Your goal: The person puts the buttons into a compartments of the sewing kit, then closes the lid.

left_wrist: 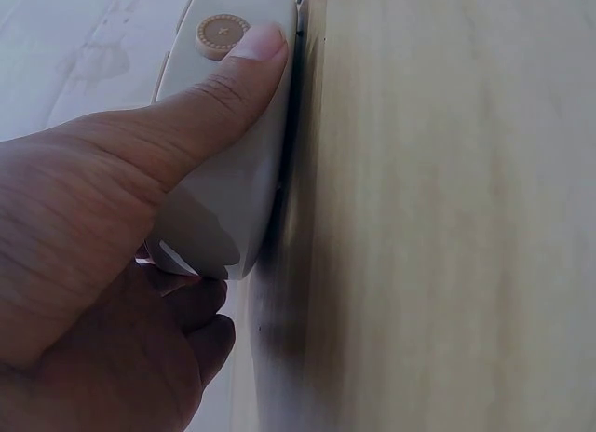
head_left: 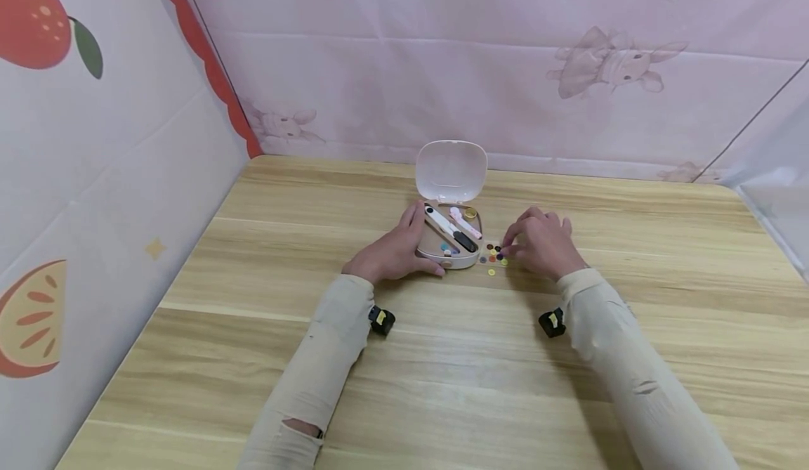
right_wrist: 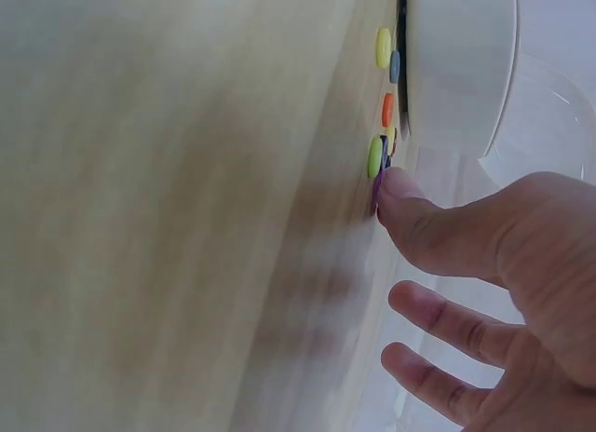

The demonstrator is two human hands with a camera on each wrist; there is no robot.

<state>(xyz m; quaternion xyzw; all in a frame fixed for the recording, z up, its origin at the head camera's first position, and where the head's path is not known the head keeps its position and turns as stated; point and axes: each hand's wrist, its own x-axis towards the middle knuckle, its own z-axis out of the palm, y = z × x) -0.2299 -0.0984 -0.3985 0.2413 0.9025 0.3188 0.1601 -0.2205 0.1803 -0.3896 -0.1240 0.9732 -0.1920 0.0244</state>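
Smooth rounded plastic case [head_left: 450,256] in left hand [head_left: 395,251], glossy round buttons [head_left: 494,255] beside.

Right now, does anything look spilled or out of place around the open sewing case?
Yes: small coloured buttons lie loose on the table just right of the open case, not inside it. The right hand touches them with its thumb; the left hand holds the case. Nothing looks damaged.

Open wooden table [head_left: 442,386] lies all around; only the case [head_left: 450,235] and its upright lid [head_left: 451,170] stand between the hands.
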